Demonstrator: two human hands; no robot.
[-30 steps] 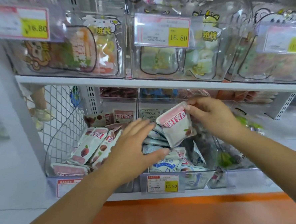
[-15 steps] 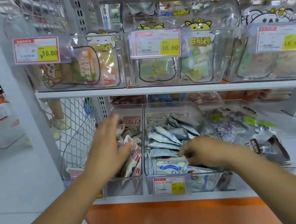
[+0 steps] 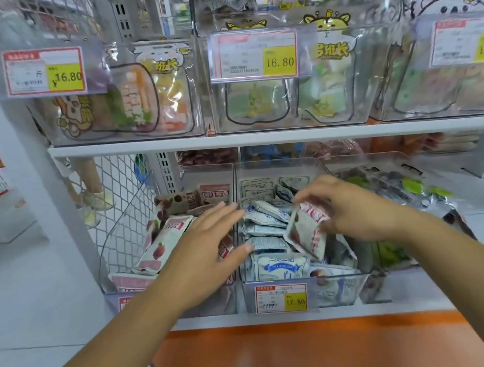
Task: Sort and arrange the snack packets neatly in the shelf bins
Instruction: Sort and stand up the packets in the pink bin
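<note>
**A:** What am I holding, and where is it?

**B:** Your right hand (image 3: 350,208) pinches one red packet (image 3: 306,233) by its top edge, fingers and thumb curled onto it. The packet hangs tilted over the middle bin (image 3: 341,290), just above the blue packets (image 3: 265,218). I cannot tell whether its lower corner touches them.

**A:** Why lift that one?

**B:** It looks like a stray. Its red-and-white wrapper matches the red packets (image 3: 159,245) in the left bin (image 3: 225,300), not the blue ones beneath it. Gripping it by the edge lets it dangle, so you drag none of its neighbours out with it.

**A:** And my other hand?

**B:** Your left hand (image 3: 208,250) is flat and palm down, fingers straight and spread, holding nothing. It sits over the front of the left bin, fingertips pointing toward the wall between the two bins. I'd judge it is placed there to take the packet or to press the pile down and make room. Whether it rests on the packets, I cannot tell.

**A:** What does the next move call for?

**B:** Carry the packet over the dividing wall and lay it facing the same way as the others. The red pile leans and lies every which way, so a dropped packet may slide. In the middle bin the back rows stand in order, but the front heap is loose and will likely need straightening.
</note>
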